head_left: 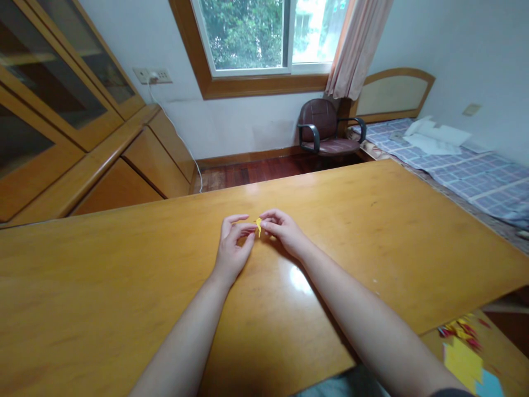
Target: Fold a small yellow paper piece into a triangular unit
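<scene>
A small yellow piece of folded paper [259, 225] is held just above the wooden table [124, 275]. My right hand [283, 230] pinches it between thumb and fingertips. Close by on the other side is my left hand [235, 245], its fingers curved and apart. One of its fingertips reaches the paper's edge; whether it presses on it I cannot tell. The paper's exact shape is too small to make out and partly covered by fingertips.
At the lower right, on a lower surface, lie yellow paper sheets [463, 361], a light blue sheet [490, 384] and several small red and yellow folded pieces [463, 331]. Beyond the table stand an armchair [320, 124], a bed [475, 176] and a cabinet [124, 165].
</scene>
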A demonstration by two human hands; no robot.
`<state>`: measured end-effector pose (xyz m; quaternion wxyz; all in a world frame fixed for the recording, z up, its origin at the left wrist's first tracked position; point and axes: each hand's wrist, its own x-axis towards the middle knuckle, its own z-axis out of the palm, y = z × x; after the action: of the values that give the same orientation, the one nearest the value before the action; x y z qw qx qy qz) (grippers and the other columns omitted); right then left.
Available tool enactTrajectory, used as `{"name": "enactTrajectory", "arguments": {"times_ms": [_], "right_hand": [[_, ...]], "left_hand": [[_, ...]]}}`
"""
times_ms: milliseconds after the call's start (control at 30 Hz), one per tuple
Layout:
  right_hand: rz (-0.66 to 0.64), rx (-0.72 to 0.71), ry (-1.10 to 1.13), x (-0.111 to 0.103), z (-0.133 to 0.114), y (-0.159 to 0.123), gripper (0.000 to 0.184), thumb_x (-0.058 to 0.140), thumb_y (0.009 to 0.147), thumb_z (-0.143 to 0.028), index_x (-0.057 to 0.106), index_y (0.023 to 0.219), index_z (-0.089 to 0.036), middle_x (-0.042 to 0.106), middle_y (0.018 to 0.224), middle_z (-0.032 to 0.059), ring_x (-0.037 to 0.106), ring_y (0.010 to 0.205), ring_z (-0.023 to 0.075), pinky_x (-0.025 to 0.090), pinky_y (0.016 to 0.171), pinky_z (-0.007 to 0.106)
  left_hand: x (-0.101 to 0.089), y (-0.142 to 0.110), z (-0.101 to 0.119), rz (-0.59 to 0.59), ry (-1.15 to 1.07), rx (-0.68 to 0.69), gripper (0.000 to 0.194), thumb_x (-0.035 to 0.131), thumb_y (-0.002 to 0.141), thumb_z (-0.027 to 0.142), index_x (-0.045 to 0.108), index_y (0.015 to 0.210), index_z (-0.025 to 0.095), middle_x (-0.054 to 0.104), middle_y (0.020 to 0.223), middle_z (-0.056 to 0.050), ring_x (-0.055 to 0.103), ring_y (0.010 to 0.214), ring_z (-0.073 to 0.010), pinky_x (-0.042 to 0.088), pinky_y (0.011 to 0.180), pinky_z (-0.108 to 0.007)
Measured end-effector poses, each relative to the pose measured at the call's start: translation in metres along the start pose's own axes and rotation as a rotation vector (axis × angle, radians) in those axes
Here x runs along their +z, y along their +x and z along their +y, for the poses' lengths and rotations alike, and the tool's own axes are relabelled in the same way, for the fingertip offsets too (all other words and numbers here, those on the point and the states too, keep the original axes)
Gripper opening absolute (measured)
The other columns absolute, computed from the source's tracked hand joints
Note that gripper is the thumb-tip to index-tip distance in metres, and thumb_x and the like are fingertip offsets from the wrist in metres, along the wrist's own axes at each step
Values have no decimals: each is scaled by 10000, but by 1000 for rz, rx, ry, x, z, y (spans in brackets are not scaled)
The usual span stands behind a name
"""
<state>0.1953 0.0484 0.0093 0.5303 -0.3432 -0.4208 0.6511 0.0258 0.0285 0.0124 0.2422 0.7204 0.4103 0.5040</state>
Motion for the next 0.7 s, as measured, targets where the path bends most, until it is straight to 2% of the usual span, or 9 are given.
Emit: {"name": "enactTrajectory", "arguments": {"times_ms": [500, 700], "right_hand": [[18, 33, 65, 0, -1, 1, 327, 827, 652, -304, 656, 901, -179, 624, 679, -47, 511, 574, 77, 362, 580, 221], [22, 45, 60, 0, -3, 0, 345, 833, 644, -317, 653, 909, -189, 628, 695, -41, 515, 584, 87, 363, 576, 226]], "left_hand": [[-1, 0, -3, -39, 20, 20, 218, 562, 869, 79, 673, 991, 221, 501, 1225, -60, 636, 940, -127, 605, 847, -322], [0, 0, -3, -9, 77, 43, 143, 610, 876, 142, 682, 966, 226, 505, 1210, -60, 618, 1027, -158, 614, 826, -316]]}}
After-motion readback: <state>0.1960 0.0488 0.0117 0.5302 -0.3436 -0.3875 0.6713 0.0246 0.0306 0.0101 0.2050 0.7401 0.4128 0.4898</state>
